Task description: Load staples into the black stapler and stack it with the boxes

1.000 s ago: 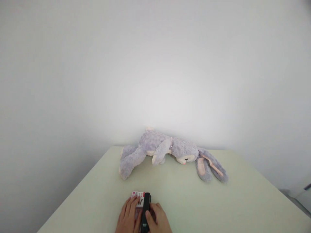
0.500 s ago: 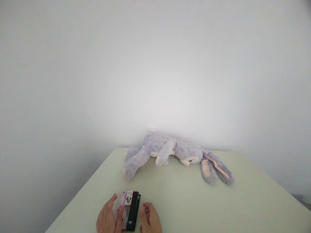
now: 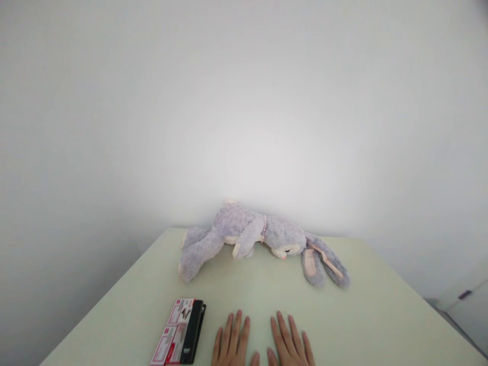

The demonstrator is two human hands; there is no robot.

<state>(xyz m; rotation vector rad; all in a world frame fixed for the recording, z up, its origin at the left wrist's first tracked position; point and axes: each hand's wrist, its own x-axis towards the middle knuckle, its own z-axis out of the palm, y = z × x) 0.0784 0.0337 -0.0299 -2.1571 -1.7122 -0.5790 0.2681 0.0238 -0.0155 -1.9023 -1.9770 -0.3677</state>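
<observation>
Both hands lie flat on the pale green surface (image 3: 343,315) at the near edge, palms down, side by side w/ thumbs almost meeting. Left hand (image 3: 232,343): fingers straight, a little spread, pointing away from the person; grip is apart, nothing in it. Right hand (image 3: 290,343): same pose, fingers fanned slightly, grip apart, nothing in it. The wrists are cut off by the bottom of the frame.

Nearest thing to the hands is a black stapler (image 3: 192,331), just left of the left hand but not touching it; a strip of bare surface shows between them. The stapler lies on its side, long axis running away from the person & leaning a bit to the right at its far end. Right against its left flank lies a red-and-white card pack (image 3: 172,333), w/ two printed panels, one behind the other; print too small to read. Stapler & pack look to be touching along their length; whether they're one item or two, can't tell.

Further back, well apart from the hands, a grey plush rabbit (image 3: 244,231) lies stretched out across the far end of the surface, next to the white wall (image 3: 244,101). Its legs point left, head to the right, long ears w/ pink lining trailing off to the right. A small beaded band sits at its neck. At the far right edge, part of a white unit (image 3: 467,310) w/ a dark handle.
</observation>
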